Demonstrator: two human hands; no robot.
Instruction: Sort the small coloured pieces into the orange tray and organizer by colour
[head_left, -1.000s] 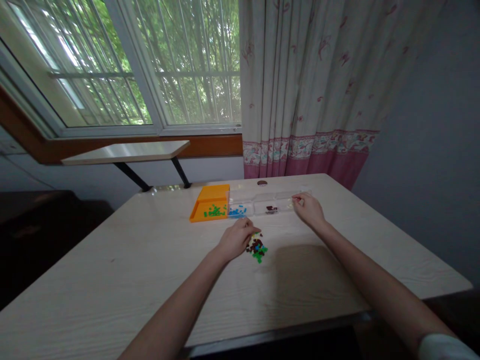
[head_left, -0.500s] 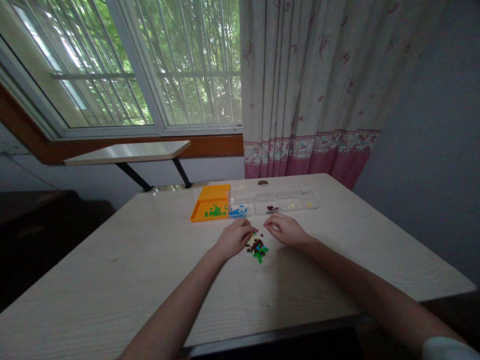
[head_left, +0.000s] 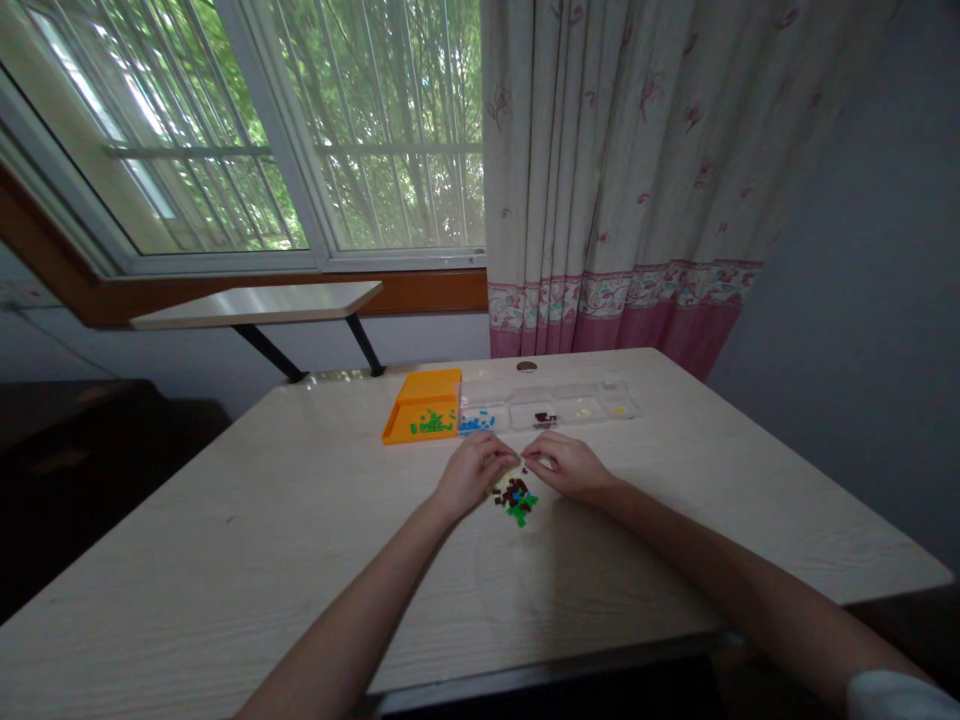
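My left hand and my right hand meet fingertip to fingertip just above the table, both pinched closed. Whatever sits between their fingers is too small to make out. Right below them lies a small heap of mixed bricks, brown, green, blue and pale yellow. Beyond the left hand stands an orange tray with green pieces in it. Beside it, a clear divided box holds blue pieces, dark brown pieces and a few yellow ones in separate compartments.
The wooden table runs to a front edge near my body. A dark round object lies at its back edge. A raised shelf on black legs stands at the back left, and a curtain hangs behind the table.
My right hand has moved slightly left and down, so its fingertips now meet those of my left hand. The trays and the heap look the same.
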